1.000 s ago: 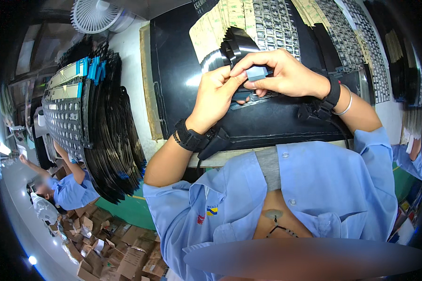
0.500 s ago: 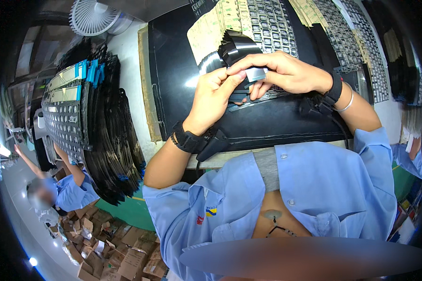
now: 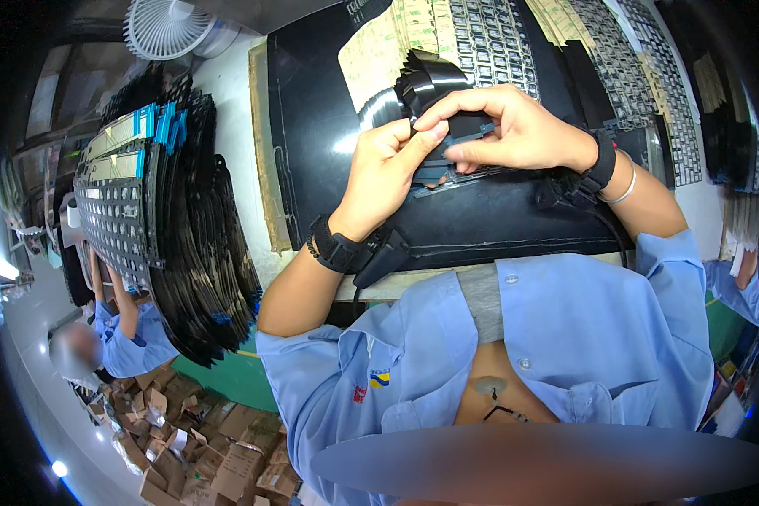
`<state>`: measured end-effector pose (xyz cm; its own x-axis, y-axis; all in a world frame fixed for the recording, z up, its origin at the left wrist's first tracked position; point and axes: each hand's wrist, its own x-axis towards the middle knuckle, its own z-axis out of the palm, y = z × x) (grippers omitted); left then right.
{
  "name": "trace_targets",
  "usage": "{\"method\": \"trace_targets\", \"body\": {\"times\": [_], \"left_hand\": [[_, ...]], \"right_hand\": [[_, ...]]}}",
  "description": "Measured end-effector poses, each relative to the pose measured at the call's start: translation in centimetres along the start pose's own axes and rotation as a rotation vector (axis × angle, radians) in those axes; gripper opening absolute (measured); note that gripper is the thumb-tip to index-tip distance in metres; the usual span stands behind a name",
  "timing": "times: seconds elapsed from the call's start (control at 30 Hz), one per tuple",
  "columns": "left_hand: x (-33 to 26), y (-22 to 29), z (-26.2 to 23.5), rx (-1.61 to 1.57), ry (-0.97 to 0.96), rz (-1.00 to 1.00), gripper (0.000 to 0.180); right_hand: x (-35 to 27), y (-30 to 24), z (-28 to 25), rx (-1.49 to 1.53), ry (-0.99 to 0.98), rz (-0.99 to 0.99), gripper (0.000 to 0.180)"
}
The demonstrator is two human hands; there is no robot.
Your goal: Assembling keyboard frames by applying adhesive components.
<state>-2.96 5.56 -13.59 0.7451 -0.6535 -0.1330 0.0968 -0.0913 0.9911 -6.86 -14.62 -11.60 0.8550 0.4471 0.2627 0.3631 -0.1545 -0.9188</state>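
Observation:
A bundle of thin, glossy black sheets (image 3: 434,78) curls up just beyond my hands, over the work surface. My left hand (image 3: 381,173) is closed, pinching the near part of a black sheet (image 3: 468,128) between thumb and index finger. Curved over that same sheet, my right hand (image 3: 531,131) has its index fingertip by the left thumb. Its own thumb lies along the sheet's blue-grey edge, and the other fingers are partly hidden beneath. Behind the bundle lie pale yellow backing sheets (image 3: 375,63) and a keyboard-like sheet with rows of cut-outs (image 3: 493,51).
The black work mat (image 3: 312,185) has a worn, taped left edge. A tall stack of black cut-out sheets (image 3: 202,228) with blue tabs stands left; more perforated sheets (image 3: 620,80) lie right. A white fan (image 3: 169,32) is far left. Cardboard boxes (image 3: 228,460) and a co-worker (image 3: 135,337) are lower left.
The small silvery rectangle at my right fingers no longer shows; dark sheet is visible there. My right hand has shifted slightly up, its thumb moving left. The co-worker's arms have moved.

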Motion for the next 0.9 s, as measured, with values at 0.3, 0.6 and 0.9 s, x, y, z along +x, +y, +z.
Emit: {"method": "trace_targets", "body": {"times": [0.3, 0.6, 0.9], "left_hand": [[0.0, 0.7, -0.6, 0.025, -0.081, -0.109, 0.025], [-0.2, 1.2, -0.8, 0.008, -0.12, -0.075, 0.029], [-0.3, 2.0, 0.3, 0.028, -0.05, -0.135, 0.029]], "right_hand": [[-0.5, 0.3, 0.1, 0.356, 0.023, 0.321, 0.031], [-0.3, 0.1, 0.0, 0.314, 0.011, 0.298, 0.03], [-0.1, 0.3, 0.2, 0.208, 0.041, 0.193, 0.027]]}}
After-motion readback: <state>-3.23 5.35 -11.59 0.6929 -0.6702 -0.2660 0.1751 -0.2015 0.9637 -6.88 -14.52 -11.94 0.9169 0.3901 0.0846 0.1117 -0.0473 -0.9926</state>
